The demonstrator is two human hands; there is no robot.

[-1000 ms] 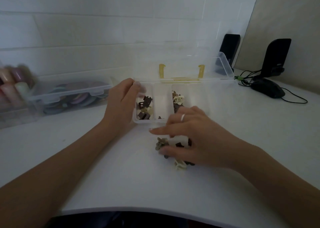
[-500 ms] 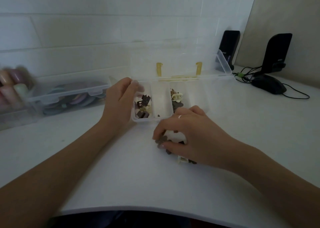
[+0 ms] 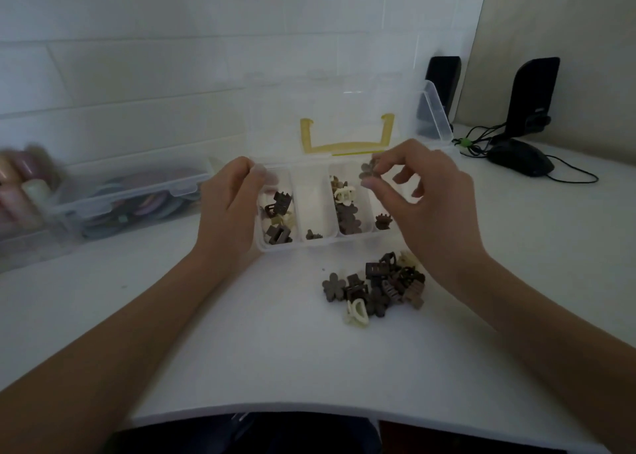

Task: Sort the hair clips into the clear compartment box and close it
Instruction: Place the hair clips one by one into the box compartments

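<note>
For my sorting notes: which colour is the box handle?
Yellow; the handle shows best in the head view.

Compartment box (image 3: 351,238): clear, yellow handle (image 3: 346,143)
Pinched flower clip (image 3: 369,173): grey-brown
Near pile of clips (image 3: 377,286): dark brown (a few cream)
Table (image 3: 241,333): white
Far-right mouse (image 3: 521,157): black
Left bin (image 3: 134,198): clear, multicoloured contents

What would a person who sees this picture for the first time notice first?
First, the right hand pinching a brown flower-shaped clip above the open clear compartment box, whose left end the left hand holds. Next, the pile of brown and cream hair clips on the white table, just in front of the box. At the far right lies a black mouse with its cable.
</note>
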